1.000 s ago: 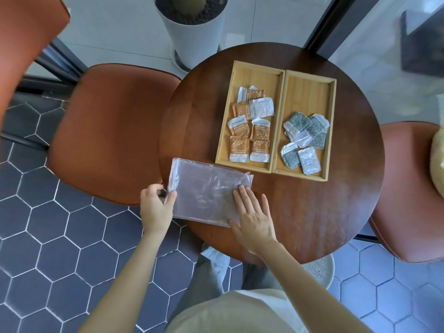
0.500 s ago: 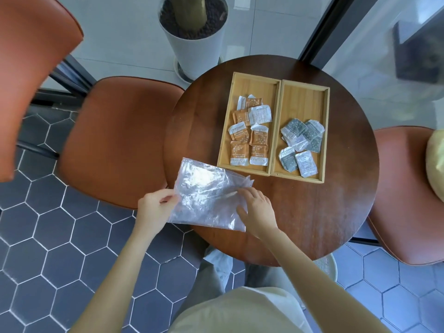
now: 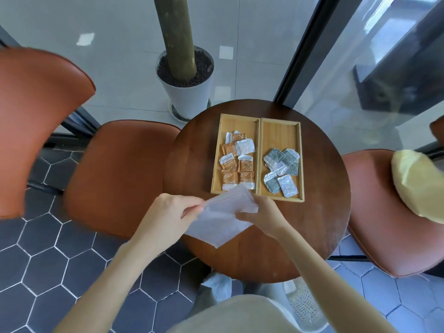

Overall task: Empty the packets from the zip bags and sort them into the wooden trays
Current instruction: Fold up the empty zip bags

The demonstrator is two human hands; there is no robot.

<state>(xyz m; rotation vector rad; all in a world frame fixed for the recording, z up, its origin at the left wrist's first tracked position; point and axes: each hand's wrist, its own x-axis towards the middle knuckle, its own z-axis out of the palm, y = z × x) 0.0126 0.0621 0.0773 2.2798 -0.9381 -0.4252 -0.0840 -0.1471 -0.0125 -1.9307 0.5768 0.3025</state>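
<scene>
A clear zip bag (image 3: 219,219) is lifted off the round wooden table (image 3: 319,224), folded and with no packet visible inside. My left hand (image 3: 175,212) pinches its left top corner and my right hand (image 3: 264,217) grips its right side. Behind the bag two wooden trays stand side by side. The left tray (image 3: 237,122) holds several orange packets (image 3: 245,165). The right tray (image 3: 280,128) holds several grey-green packets (image 3: 282,162). The bag's upper edge covers the left tray's near rim.
An orange chair (image 3: 115,174) stands left of the table, another (image 3: 389,236) right with a yellow cushion (image 3: 418,186). A white plant pot (image 3: 186,90) stands beyond the table by glass doors. Dark hexagonal tiles cover the floor.
The bag lay flat on the table under both hands; both hands have gripped it, lifted it and folded it. The camera has tilted upward.
</scene>
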